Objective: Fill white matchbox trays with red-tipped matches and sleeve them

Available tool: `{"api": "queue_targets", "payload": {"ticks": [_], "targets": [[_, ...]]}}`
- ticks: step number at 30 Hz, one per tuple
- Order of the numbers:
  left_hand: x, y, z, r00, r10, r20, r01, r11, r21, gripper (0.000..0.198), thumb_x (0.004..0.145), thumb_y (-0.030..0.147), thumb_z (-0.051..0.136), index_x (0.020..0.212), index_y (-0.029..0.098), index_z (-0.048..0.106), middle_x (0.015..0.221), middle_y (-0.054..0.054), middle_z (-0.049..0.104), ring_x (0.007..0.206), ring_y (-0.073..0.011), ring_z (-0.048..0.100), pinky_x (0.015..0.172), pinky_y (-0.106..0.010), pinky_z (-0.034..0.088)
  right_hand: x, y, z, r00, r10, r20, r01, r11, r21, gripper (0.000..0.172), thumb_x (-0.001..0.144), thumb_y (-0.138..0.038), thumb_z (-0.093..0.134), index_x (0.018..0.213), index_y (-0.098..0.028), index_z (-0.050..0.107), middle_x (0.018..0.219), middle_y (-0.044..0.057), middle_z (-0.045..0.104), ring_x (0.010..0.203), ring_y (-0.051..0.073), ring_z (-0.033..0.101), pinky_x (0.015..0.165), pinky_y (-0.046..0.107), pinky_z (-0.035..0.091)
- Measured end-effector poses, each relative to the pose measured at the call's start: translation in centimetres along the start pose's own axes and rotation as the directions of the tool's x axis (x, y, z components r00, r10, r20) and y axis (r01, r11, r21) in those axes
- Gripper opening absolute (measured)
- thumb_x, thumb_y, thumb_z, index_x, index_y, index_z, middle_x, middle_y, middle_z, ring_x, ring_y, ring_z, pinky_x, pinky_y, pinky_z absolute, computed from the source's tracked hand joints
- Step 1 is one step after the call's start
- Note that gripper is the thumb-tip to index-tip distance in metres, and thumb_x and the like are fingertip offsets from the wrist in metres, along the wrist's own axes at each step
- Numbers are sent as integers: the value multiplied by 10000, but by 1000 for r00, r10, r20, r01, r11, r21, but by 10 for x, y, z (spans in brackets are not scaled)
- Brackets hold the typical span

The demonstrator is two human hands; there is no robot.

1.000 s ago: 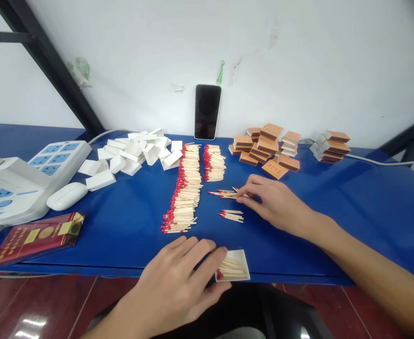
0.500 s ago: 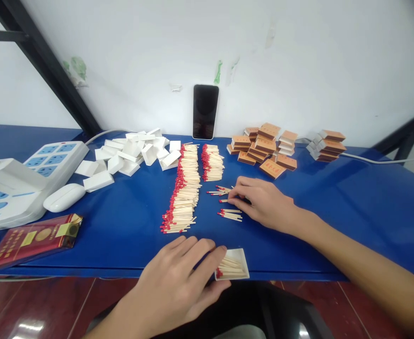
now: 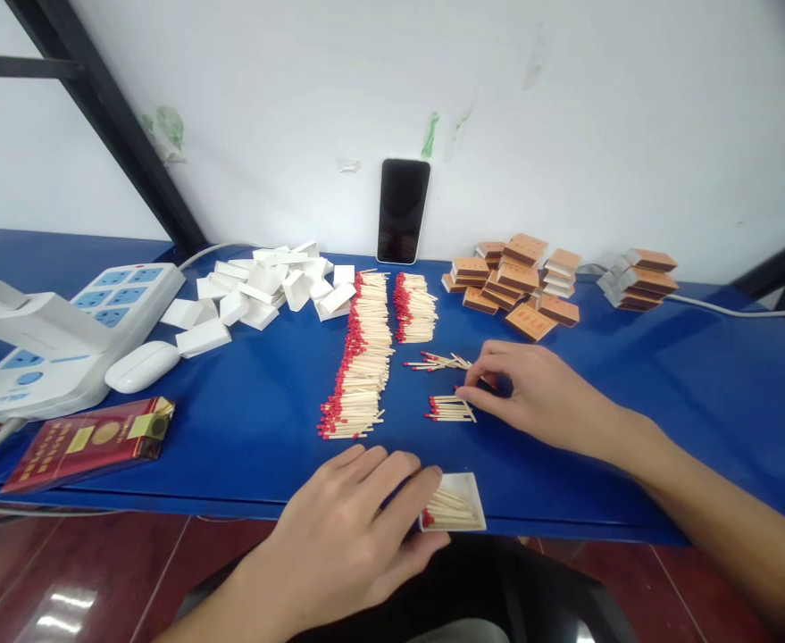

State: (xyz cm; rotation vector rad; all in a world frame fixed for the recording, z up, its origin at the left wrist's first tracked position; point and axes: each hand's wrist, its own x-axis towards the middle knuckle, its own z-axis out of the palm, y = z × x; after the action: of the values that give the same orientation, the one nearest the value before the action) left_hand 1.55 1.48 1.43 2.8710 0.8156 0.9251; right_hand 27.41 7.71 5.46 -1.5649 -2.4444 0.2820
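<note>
At the table's front edge, my left hand (image 3: 365, 522) grips a white matchbox tray (image 3: 473, 491) between thumb and fingers. Red-tipped matches (image 3: 454, 507) lie inside that tray, partly covered by my fingers. My right hand (image 3: 543, 388) is closed in a pinch on a match, whose red tip barely shows by the thumb. Just left of those fingertips lies a short row of matches (image 3: 449, 408). A few crossed matches (image 3: 436, 361) rest slightly farther back. Two long rows of matches, a larger one (image 3: 363, 357) and a smaller one (image 3: 417, 308), run toward the wall.
White empty trays (image 3: 258, 286) are heaped at the back left, near a power strip (image 3: 141, 299), a white mouse (image 3: 142, 366) and a red packet (image 3: 97, 442). A phone (image 3: 403, 212) leans on the wall. Orange matchboxes (image 3: 516, 277) and another stack (image 3: 639, 279) stand back right.
My right hand has drawn back to the right and slightly nearer me, pulling the match with it. The left hand keeps its hold on the tray. The view has shifted a little.
</note>
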Motion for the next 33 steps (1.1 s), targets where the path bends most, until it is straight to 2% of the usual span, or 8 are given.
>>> {"api": "queue_targets", "payload": {"ticks": [4,7,11,13,15,23,29,33], "targets": [[0,0,-1,1000,-3,-3,3,1000,-2,262,987,340,529,1159,161,611,1009,-69,701,833,-217,688,697,-372,595,5,-6,2,998,44,46,-47,996,70,168,868,-300,625,744,-202,681,748,8,622,666,140,562,601,271,388],[1,-1,-1,1000,-7,-7,7,1000,-18,259,1001,347,503,1157,166,604,1015,-75,701,844,-218,690,707,-373,597,12,-3,2,999,27,21,-29,993,111,152,878,-275,616,768,-193,680,749,10,636,665,137,568,604,265,396],[1,-1,-1,1000,-8,-5,8,1000,-30,262,998,348,509,1162,167,601,1020,-76,697,843,-223,692,706,-382,598,24,4,2,980,-182,-76,178,982,-58,238,979,-310,514,912,-173,697,875,61,658,736,159,597,646,279,414],[0,-1,-1,1000,-12,-6,12,1000,-29,256,993,348,518,1156,171,606,1013,-74,694,841,-219,690,700,-371,595,28,7,3,955,-294,-35,286,945,-157,276,1008,-311,473,941,-167,699,908,70,655,738,159,603,661,284,413],[0,-1,-1,1000,-16,-6,16,999,-28,252,989,351,525,1146,175,611,1001,-70,690,840,-212,689,700,-356,592,30,7,5,939,-342,18,339,919,-202,293,1018,-305,458,940,-164,702,902,67,651,725,155,606,665,283,410],[0,-2,0,1000,-21,0,20,999,-34,264,981,356,536,1158,174,608,998,-60,693,824,-216,686,699,-372,593,28,11,6,958,-287,-23,278,944,-179,285,1010,-338,478,942,-173,701,895,60,635,743,153,612,655,271,412],[-1,-2,0,1000,-14,5,14,1000,-26,266,982,355,537,1160,171,608,1009,-66,692,836,-212,685,705,-365,594,23,9,7,963,-267,35,270,953,-140,287,1018,-321,453,933,-179,688,887,51,630,730,147,600,635,272,404],[-1,-1,0,1000,-18,8,18,1000,-18,264,979,348,537,1157,169,612,999,-67,686,845,-209,686,717,-357,596,12,2,2,962,-255,93,262,962,-79,300,1028,-342,436,952,-191,683,883,46,651,751,162,597,716,312,409]]}}
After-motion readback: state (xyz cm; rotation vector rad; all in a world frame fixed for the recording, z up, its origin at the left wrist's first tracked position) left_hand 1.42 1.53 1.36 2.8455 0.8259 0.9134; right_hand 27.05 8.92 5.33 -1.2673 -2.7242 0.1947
